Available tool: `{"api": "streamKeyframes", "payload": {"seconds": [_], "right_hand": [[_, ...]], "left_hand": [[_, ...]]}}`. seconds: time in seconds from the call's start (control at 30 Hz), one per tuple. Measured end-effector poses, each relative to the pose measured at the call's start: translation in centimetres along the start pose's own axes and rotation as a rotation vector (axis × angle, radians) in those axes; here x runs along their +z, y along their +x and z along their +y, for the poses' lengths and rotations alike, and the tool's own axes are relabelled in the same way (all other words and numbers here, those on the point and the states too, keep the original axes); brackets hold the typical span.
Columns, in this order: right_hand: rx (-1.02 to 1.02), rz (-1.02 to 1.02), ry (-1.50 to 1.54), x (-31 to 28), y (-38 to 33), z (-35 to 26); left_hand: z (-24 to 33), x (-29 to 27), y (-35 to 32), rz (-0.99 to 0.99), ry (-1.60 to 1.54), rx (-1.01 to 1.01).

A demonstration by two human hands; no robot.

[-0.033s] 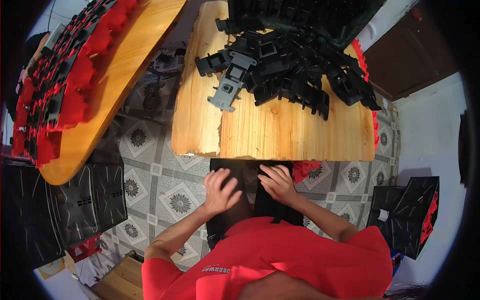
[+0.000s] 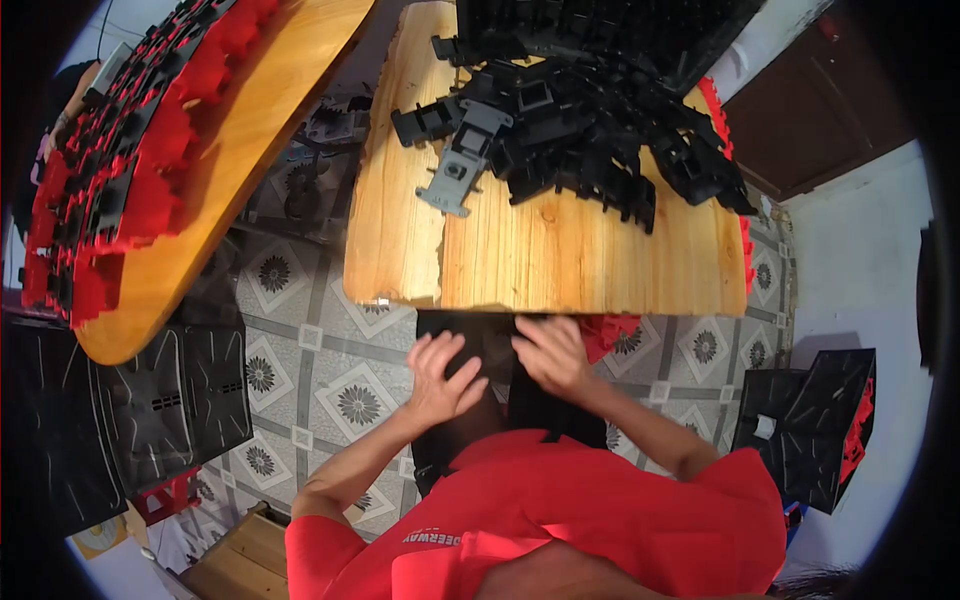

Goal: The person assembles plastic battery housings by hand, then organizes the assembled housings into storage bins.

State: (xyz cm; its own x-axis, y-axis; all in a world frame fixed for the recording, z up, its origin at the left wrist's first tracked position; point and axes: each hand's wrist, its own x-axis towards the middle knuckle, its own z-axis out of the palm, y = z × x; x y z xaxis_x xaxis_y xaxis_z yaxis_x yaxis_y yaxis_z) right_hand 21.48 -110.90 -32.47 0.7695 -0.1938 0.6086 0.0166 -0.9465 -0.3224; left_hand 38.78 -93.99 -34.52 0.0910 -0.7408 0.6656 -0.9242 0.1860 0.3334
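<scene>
My left hand (image 2: 444, 378) is over my dark-clothed left thigh, just below the near edge of the wooden table (image 2: 590, 275). Its fingers are spread and hold nothing. Over the other thigh, my right hand (image 2: 552, 355) has its fingers stretched toward the table edge, nothing visible in them. On the tabletop, away from both hands, lies a grey plastic part (image 2: 466, 158) with a small central opening. It rests against a tangled heap of black plastic parts (image 2: 580, 130), which have square frames and tabs.
A large black bin (image 2: 610, 35) stands behind the heap. At left, a curved wooden tabletop (image 2: 200, 215) bears red and black moulded pieces (image 2: 125, 160). Black crates (image 2: 150, 410) sit below it; another black container (image 2: 805, 430) is at right. Part of another person's arm (image 2: 72, 105) shows far left.
My right hand has shifted slightly toward the table edge. My left hand stays nearly in place. The whole view has tilted a little; the parts on the table lie as before.
</scene>
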Motion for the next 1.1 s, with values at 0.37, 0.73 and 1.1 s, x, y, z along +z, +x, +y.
{"api": "streamKeyframes", "payload": {"seconds": [0.37, 0.73, 1.1], "right_hand": [[0.004, -0.069, -0.399, 5.1, 18.8, 6.9], [0.583, 0.78, -0.892, -16.2, -11.0, 6.7], [1.505, 0.351, -0.248, -7.1, -38.1, 12.7]], "left_hand": [[-2.8, 1.4, 10.0, 0.301, 0.097, -0.579], [-0.6, 5.4, 12.7, 0.238, 0.461, -0.369], [-1.4, 7.4, 13.1, 0.284, 0.695, -0.108]]}}
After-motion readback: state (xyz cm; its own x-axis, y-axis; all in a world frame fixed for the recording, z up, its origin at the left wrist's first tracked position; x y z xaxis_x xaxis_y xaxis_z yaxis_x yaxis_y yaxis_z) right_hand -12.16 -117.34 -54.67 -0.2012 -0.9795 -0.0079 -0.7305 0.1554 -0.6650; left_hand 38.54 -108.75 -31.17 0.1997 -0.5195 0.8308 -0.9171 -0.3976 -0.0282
